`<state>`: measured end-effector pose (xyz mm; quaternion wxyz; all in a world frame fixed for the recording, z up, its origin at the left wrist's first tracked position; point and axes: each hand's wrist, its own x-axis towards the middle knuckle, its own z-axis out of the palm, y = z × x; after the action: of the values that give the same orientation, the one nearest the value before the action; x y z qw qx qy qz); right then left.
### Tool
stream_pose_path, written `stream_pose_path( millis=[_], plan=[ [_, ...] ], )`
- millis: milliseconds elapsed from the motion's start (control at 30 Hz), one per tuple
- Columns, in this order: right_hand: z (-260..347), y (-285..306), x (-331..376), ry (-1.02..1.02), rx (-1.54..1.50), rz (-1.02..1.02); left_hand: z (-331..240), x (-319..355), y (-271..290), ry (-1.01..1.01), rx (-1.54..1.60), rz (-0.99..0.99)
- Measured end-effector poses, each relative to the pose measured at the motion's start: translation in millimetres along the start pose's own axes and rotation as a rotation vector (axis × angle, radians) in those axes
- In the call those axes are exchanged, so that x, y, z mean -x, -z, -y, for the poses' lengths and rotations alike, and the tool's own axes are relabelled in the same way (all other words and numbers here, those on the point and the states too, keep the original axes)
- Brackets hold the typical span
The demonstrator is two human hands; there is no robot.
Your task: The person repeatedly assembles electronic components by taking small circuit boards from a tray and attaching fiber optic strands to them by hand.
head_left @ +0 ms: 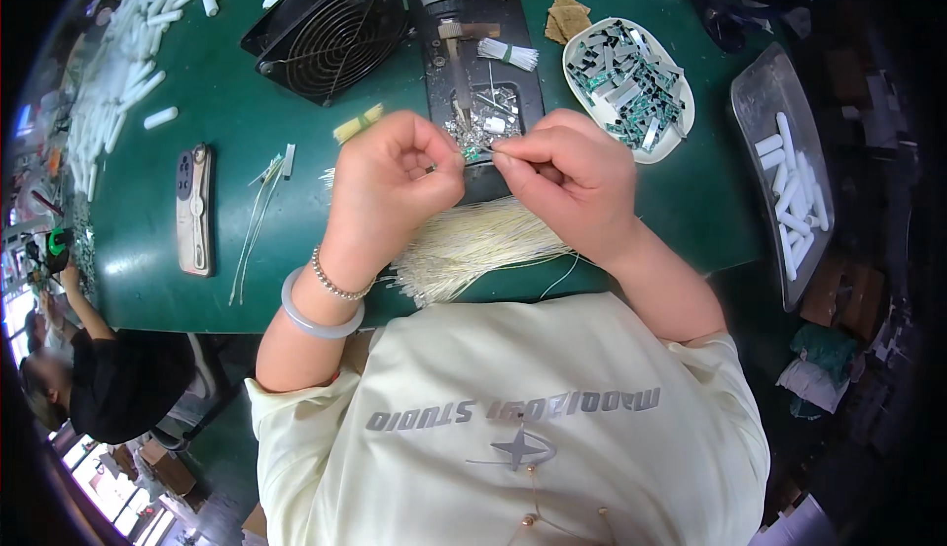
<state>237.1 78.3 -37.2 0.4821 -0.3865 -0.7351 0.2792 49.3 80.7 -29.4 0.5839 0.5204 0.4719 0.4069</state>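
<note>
My left hand (400, 169) is closed in a pinch on a small green circuit board (471, 154). Close beside it, my right hand (574, 179) pinches a thin wire (490, 148), its end near the board. A soldering iron (455, 63) points down from above, its tip just beyond my fingertips. Around the tip lie solder scraps (483, 124) on a black stand base (526, 18). Below both hands a thick bundle of pale yellow and white wires (483, 245) lies along the near table edge, partly under my right hand.
A white dish (682, 132) of small circuit boards stands right of the iron, a metal tray (801, 285) of white tubes farther right. A black fan (335, 43), white tubes (123, 82), a phone (194, 211) and loose wires (258, 216) occupy the left. A co-worker (104, 383) sits far left.
</note>
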Motion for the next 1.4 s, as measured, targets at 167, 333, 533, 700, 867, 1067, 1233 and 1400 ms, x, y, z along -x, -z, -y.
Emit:
stream_pose_path(
  millis=[167,333,533,700,867,1067,1233,1400],
  plan=[
    [0.1,-1.9,1.9,-0.011,-0.037,-0.012,-1.8,-2.9,-2.6,-0.011,-0.008,-0.018],
    [1.5,11.6,-6.6,0.073,0.091,-0.059,-2.5,4.4,9.5,-0.113,-0.206,-0.099],
    [-10.4,74.2,-15.6,-0.322,0.365,-0.140,-32.9,44.0,77.3,-0.317,-0.398,-0.440],
    [-40.9,65.6,-9.8,-0.226,0.696,0.133,0.8,43.3,117.7,-0.326,-1.115,-0.657],
    [-56.3,63.1,-15.5,-0.363,0.758,0.205,8.6,46.2,124.9,-0.296,-1.539,-0.508],
    [-59.9,68.4,-21.9,-0.454,0.667,0.246,6.6,42.8,119.3,-0.188,-1.336,-0.570],
    [-58.8,64.0,-21.1,-0.441,0.668,0.224,6.8,42.8,117.0,-0.149,-1.375,-0.579],
    [-54.8,67.8,-24.8,-0.560,0.617,0.296,1.0,45.2,92.3,-0.366,-1.194,-0.425]
  ],
)
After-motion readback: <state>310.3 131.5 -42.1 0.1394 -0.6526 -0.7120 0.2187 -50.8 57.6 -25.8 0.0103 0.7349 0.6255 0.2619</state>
